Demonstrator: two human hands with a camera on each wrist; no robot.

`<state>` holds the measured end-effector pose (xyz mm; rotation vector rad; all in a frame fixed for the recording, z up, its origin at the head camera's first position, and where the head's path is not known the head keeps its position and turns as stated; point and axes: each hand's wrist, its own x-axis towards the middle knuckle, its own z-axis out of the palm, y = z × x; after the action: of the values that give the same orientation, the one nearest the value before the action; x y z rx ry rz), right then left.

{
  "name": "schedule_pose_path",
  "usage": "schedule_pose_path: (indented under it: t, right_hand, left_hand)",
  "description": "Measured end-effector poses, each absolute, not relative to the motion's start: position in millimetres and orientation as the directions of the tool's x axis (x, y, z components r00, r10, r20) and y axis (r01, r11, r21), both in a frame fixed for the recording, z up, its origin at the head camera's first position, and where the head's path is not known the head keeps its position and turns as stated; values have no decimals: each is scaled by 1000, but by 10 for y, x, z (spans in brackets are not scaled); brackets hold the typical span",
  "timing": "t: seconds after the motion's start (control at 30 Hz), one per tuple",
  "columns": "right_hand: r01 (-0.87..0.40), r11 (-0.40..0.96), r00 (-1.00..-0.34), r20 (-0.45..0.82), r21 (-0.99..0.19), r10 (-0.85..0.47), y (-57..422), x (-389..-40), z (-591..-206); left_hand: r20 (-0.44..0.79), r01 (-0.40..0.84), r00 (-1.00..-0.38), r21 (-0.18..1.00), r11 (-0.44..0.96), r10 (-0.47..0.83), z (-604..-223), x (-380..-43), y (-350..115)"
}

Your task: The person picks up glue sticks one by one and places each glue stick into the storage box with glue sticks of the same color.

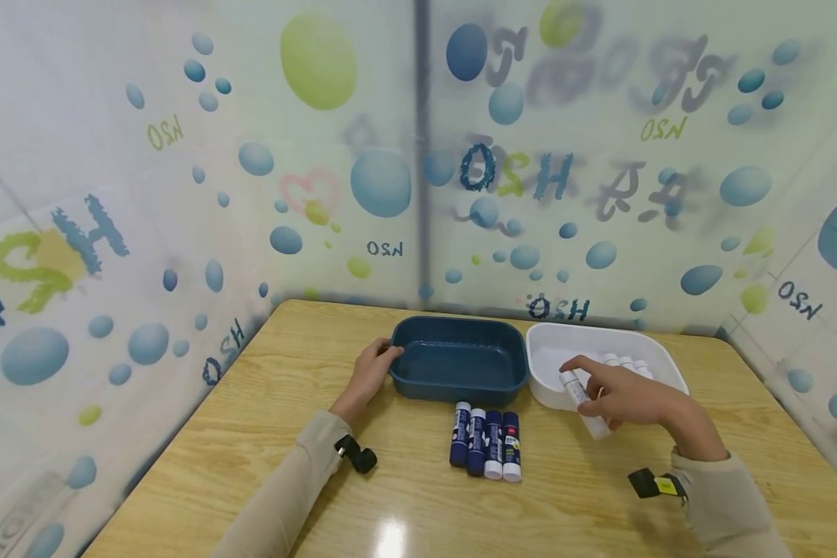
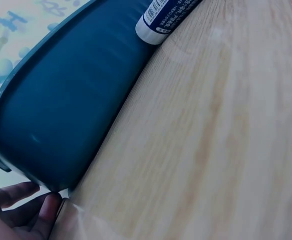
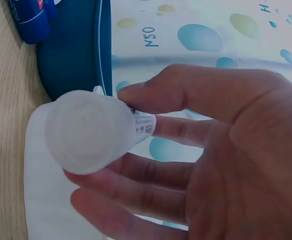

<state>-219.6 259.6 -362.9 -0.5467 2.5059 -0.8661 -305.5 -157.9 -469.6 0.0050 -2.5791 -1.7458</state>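
My left hand (image 1: 371, 373) holds the left end of a dark blue plastic tub (image 1: 453, 390), thumb at its rim. In the left wrist view the curled fingers (image 2: 40, 215) touch the tub's lower corner. My right hand (image 1: 631, 394) pinches a white glue stick (image 1: 577, 387), tilted above the front wall of a white tub (image 1: 547, 394). Its round end (image 3: 83, 135) faces the right wrist camera. More white glue sticks (image 1: 626, 362) lie inside the white tub, partly behind the hand. Several blue-and-white glue sticks (image 1: 484, 442) lie side by side before the blue tub.
The two tubs stand side by side at the back of the wooden table (image 1: 390, 488). Behind them rises a curtain-like wall (image 1: 384, 271) printed with bubbles. Each wrist wears a strap with a small black device, such as the left one (image 1: 356, 453).
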Motion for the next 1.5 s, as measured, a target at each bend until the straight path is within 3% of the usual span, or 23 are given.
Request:
schedule_pose_path:
  t: [0.27, 0.83, 1.5]
  right_hand:
    - [-288, 718, -830, -209, -633, -517, 2580, -2224, -3656]
    - [-234, 719, -833, -247, -654, -495, 2558, -2211, -3793]
    - [-345, 728, -821, -184, -593, -540, 2428, -2240, -3739]
  left_hand:
    - [23, 11, -999, 927, 374, -30, -4706, -3056, -1568]
    - [16, 11, -1000, 926, 377, -10, -4723, -3062, -1525]
    - [19, 9, -1000, 929, 369, -24, -4709, -3046, -1567]
